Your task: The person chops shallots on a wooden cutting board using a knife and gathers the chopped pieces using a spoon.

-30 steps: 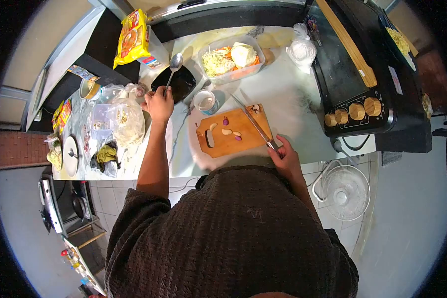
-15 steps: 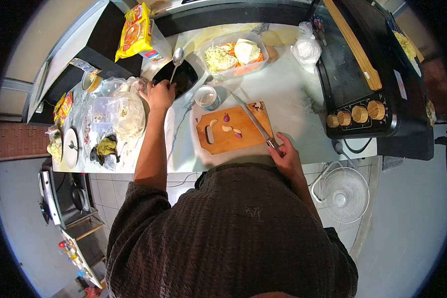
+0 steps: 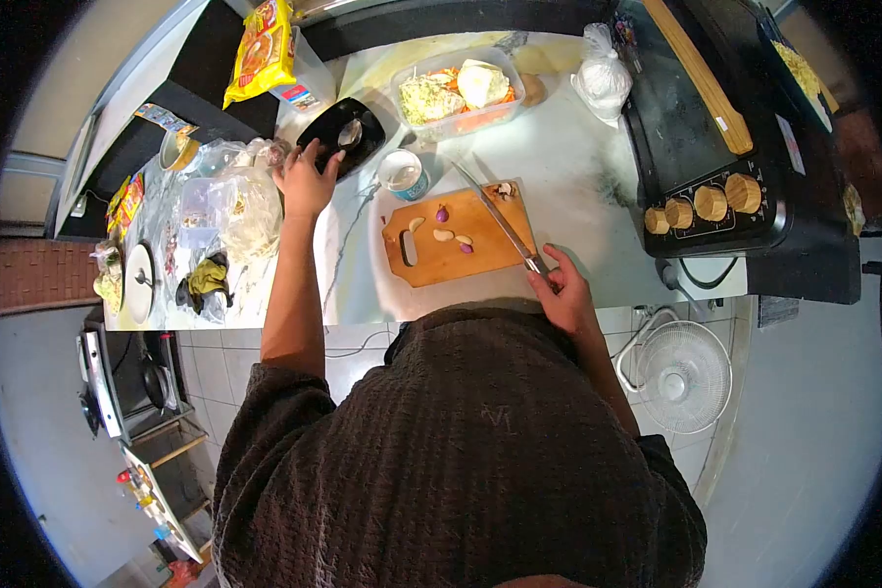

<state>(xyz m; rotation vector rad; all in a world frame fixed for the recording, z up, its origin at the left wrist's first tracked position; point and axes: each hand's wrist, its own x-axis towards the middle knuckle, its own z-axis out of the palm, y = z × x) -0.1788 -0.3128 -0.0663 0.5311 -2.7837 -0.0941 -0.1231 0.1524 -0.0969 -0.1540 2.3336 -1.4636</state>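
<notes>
My left hand [image 3: 307, 186] is at the near-left edge of a black bowl [image 3: 325, 123], its fingers apart. A metal spoon [image 3: 350, 133] lies inside that bowl. My right hand [image 3: 564, 294] grips the handle of a knife [image 3: 500, 218], whose blade rests slantwise over the right part of a wooden cutting board [image 3: 451, 269]. On the board are several garlic cloves [image 3: 443, 235] and small purple shallots [image 3: 442, 214], with dark scraps near the far right corner. A white and blue cup [image 3: 403, 176] stands between bowl and board.
Behind the board sits a clear container [image 3: 458, 125] of shredded vegetables. A tied bag of white powder [image 3: 603, 76] stands beside the black griddle appliance [image 3: 696, 240] on the right. Plastic bags [image 3: 250, 218] crowd the left. A fan [image 3: 678, 380] is on the floor.
The spoon, earlier upright under my left hand's fingers, now lies in the bowl, released. My left hand has opened and shifted slightly left. My right hand still keeps the knife.
</notes>
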